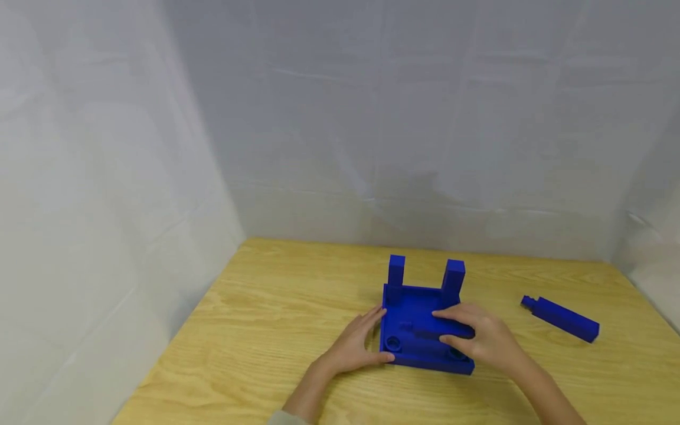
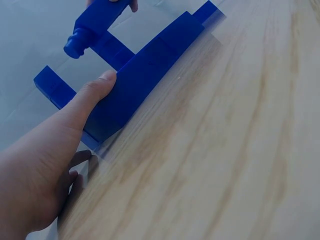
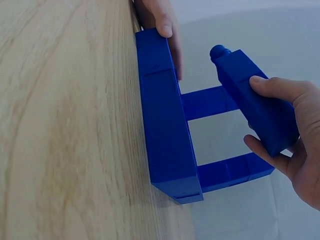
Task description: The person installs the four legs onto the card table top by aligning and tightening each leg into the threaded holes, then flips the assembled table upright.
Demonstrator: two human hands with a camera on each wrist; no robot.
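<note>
Head view first: I see the left hand point(image 1: 357, 345) resting against the left edge of a blue square plastic base with two upright posts point(image 1: 419, 321), thumb at its near corner and fingers straight along the side. From the left wrist view that thumb lies flat against the base's side wall point(image 2: 135, 90) — fingers relaxed, nothing gripped.

The right hand point(image 1: 480, 339) sits over the base's right half, and it holds a blue square-section plastic peg with a round stub end point(image 3: 255, 102). In the right wrist view I can see the thumb on top and the fingers curled underneath the peg, the stub pointing away from the palm, above the base point(image 3: 167, 120). The same peg shows at the top of the left wrist view point(image 2: 95, 22), beyond the left thumb.

Well to the right of the right hand, a second blue plastic peg of the same shape point(image 1: 563, 319) lies flat on the light wooden counter point(image 1: 255, 330) — untouched. The base's two posts stand on the side far from both hands. Pale sheeting point(image 1: 340, 118) hangs behind the counter.
</note>
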